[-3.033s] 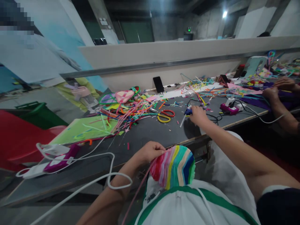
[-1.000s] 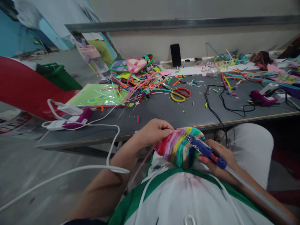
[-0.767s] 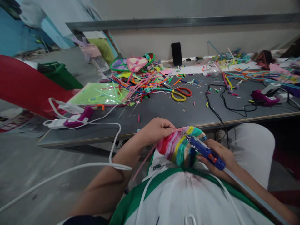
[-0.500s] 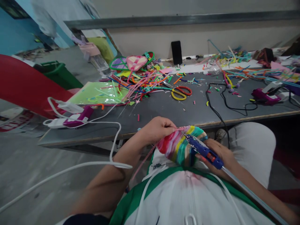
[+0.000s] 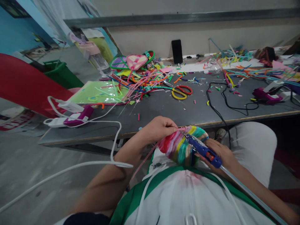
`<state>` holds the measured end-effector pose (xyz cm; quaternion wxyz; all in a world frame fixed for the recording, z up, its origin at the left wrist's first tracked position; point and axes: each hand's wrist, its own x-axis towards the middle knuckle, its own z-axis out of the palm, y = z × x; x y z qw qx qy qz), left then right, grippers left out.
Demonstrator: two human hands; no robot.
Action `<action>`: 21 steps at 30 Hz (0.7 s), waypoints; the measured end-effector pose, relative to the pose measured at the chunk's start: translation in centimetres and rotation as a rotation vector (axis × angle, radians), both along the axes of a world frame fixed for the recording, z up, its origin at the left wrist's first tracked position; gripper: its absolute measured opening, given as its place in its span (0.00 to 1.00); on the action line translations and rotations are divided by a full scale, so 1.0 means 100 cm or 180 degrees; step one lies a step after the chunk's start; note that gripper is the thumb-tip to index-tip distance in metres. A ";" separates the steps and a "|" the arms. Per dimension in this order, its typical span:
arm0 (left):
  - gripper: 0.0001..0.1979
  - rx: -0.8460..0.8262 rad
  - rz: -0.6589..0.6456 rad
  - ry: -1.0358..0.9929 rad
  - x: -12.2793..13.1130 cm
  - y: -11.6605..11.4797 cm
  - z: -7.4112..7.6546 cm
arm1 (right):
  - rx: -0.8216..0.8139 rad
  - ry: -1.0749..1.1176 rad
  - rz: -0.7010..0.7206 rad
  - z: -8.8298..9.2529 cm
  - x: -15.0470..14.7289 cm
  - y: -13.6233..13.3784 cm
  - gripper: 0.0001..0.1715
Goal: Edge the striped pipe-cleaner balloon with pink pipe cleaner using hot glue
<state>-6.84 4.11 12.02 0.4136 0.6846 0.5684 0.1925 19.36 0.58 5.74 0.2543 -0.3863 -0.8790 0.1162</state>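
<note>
Striped disc (image 5: 177, 147) is in left hand (image 5: 161, 127); right hand (image 5: 220, 150) holds glue gun (image 5: 202, 150).

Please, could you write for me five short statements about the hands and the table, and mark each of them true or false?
1. The left hand pinches the edge of the striped piece. True.
2. The right hand holds the blue glue gun. True.
3. The scissors have two blue handles. False: one is red, the other yellow.
4. The black cable runs over the front edge of the table. True.
5. The dark phone lies flat beside the scissors. False: it stands upright at the back, by the wall.
</note>
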 end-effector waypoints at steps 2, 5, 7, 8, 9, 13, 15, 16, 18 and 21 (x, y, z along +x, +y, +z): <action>0.14 0.0020 -0.0033 0.0051 0.000 0.000 0.001 | 0.0046 -0.0054 -0.0001 -0.001 0.002 0.001 0.08; 0.14 0.0047 -0.0058 0.0102 0.001 0.000 0.002 | 0.0103 -0.0112 0.0017 -0.003 0.003 0.001 0.09; 0.14 0.0048 -0.0068 0.0110 0.001 0.000 0.002 | 0.0091 -0.0159 -0.0014 -0.003 0.003 0.001 0.08; 0.14 0.0044 -0.0074 0.0109 0.001 0.000 0.002 | 0.0074 -0.0177 -0.0044 -0.002 0.003 0.001 0.08; 0.14 0.0039 -0.0081 0.0108 0.000 0.000 0.002 | 0.0080 -0.0175 -0.0054 -0.001 0.003 0.000 0.08; 0.14 0.0048 -0.0097 0.0107 0.000 0.000 0.002 | 0.0124 -0.0176 -0.0039 0.000 0.002 -0.001 0.07; 0.13 0.0063 -0.0099 0.0122 0.001 0.001 0.002 | 0.0177 -0.0120 -0.0010 -0.001 0.003 0.000 0.07; 0.13 0.0064 -0.0100 0.0125 0.001 0.001 0.002 | 0.0198 -0.0093 0.0005 -0.003 0.004 0.000 0.07; 0.13 0.0055 -0.0097 0.0123 0.001 0.001 0.003 | 0.0229 -0.0072 0.0060 -0.007 0.007 0.002 0.07; 0.13 0.0050 -0.0113 0.0127 0.001 0.001 0.002 | 0.0271 -0.0098 0.0100 -0.012 0.009 0.005 0.08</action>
